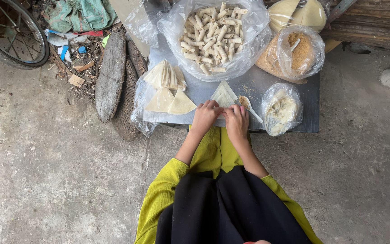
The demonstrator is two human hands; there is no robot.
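My left hand (205,115) and my right hand (236,121) rest side by side on the near edge of a low dark board (310,97). Both press on the base of a pale triangular pastry wrapper (224,95) lying flat there, fingers curled over its near edge. A small spoon (248,105) with brown filling lies just right of the wrapper, beside my right hand. To the left, a stack of triangular wrappers (167,75) and two flat ones (171,102) lie on clear plastic.
A large plastic bag of finished rolls (213,36) sits at the back. A bag of brown crumbly filling (294,53) and a bag of white paste (280,110) stand right. Wooden slabs (110,74), litter and a bicycle wheel (12,34) lie left on concrete floor.
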